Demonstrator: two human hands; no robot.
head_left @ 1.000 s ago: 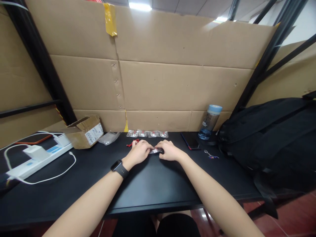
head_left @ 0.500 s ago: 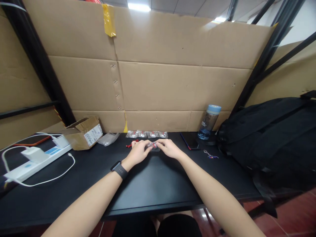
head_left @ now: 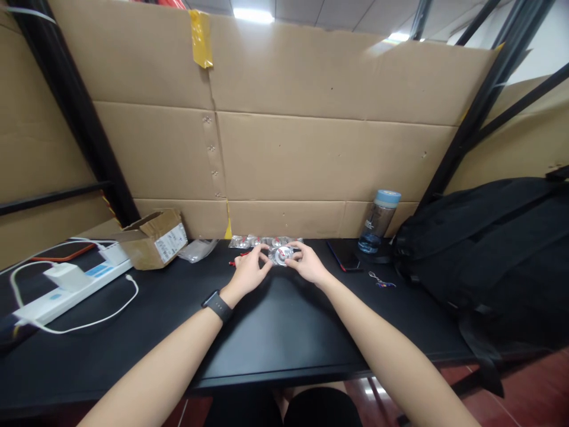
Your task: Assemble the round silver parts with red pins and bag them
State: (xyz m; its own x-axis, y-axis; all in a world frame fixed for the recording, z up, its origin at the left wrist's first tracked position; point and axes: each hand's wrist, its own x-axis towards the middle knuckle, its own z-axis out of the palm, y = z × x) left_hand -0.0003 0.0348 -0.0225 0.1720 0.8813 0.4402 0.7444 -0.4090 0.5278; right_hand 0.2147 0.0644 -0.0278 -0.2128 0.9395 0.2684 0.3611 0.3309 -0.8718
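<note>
Between my hands is a round, silvery-white thing with a red mark in a clear plastic wrapper (head_left: 281, 255); its exact kind I cannot make out. My left hand (head_left: 251, 267), with a dark watch on its wrist, has thumb and fingertips closed at the wrapper's left edge. At the right edge, my right hand (head_left: 309, 265) pinches the wrapper with fingers bent over it. Just behind lies a row of several similar wrapped round packets (head_left: 242, 242), partly hidden by the hands. A small red corded thing (head_left: 240, 258) shows beside my left fingers.
To the left are a white power strip (head_left: 80, 287) with chargers, an open cardboard box (head_left: 151, 240) and a clear plastic bag (head_left: 198, 250). On the right are a phone (head_left: 344, 256), a bottle (head_left: 379, 222), a beaded strap (head_left: 381, 281) and a black backpack (head_left: 484, 249). Cardboard stands behind.
The wrapped round thing has been tilted up so that its flat face now shows towards me. My hands are slightly further apart at its edges. The view has shifted slightly.
</note>
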